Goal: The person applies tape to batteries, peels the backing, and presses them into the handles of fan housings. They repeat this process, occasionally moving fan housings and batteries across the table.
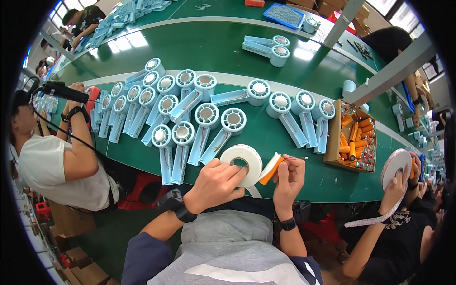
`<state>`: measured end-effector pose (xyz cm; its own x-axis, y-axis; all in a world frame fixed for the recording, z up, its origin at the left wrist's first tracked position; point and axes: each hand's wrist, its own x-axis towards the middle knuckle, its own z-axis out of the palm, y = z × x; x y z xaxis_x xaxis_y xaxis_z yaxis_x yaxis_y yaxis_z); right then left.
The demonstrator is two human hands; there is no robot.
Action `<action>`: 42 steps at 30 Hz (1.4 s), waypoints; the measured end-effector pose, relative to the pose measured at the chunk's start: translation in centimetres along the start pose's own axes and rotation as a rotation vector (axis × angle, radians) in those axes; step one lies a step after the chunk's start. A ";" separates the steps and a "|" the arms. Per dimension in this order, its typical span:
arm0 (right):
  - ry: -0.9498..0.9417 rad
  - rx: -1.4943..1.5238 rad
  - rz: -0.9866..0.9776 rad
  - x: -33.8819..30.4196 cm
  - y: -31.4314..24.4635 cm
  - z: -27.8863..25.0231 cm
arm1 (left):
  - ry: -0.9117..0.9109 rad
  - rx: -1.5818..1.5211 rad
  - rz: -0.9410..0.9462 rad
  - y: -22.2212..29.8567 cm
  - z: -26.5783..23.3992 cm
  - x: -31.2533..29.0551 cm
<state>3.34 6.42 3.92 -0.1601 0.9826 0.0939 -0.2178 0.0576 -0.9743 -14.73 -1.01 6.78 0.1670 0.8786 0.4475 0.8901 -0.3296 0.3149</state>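
My left hand grips a white roll of tape at the near edge of the green table. A strip of tape runs from the roll to an orange cylinder cell, which my right hand pinches between its fingers; thin red wires stick out from the cell's top. Just beyond my hands lie several light-blue fan housings, each with a round head and a long handle.
A cardboard box of orange cells stands to the right. A person on the right holds another tape roll with a strip hanging down. A person on the left holds a black tool. More housings and a blue tray lie farther back.
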 end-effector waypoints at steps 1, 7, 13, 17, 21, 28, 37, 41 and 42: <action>-0.004 -0.019 -0.032 0.2 0.3 0.0 | 0.018 0.001 0.009 0.1 0.2 0.0; -0.021 -0.119 -0.130 -0.1 1.5 -0.4 | 0.019 -0.053 0.016 1.6 0.7 -0.7; 0.008 0.364 0.116 -1.1 0.2 0.1 | 0.039 -0.218 0.020 2.3 0.8 -0.7; 0.024 0.114 0.037 -1.2 0.0 -0.2 | 0.047 -0.163 0.037 2.2 1.9 -0.7; 0.038 -0.454 -0.176 -0.7 0.0 -0.4 | -0.035 0.007 0.104 2.3 2.2 -0.7; 0.251 -0.391 -0.086 1.2 -0.3 -1.0 | -0.017 0.194 0.204 3.2 2.9 0.2; 0.688 -0.086 -0.267 7.3 -8.9 -11.7 | -0.060 -0.249 0.030 4.8 6.4 2.9; 0.620 -0.040 -0.184 2.7 -6.9 -8.0 | -0.126 -0.481 -0.224 5.4 1.6 4.0; 0.591 -0.106 -0.147 1.4 -6.8 -6.4 | -0.099 -0.484 -0.236 4.2 0.0 3.0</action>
<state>10.74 8.48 9.39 0.4310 0.8931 0.1288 -0.0951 0.1869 -0.9778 -10.54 0.28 9.47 0.0462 0.9685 0.2446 0.6151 -0.2205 0.7570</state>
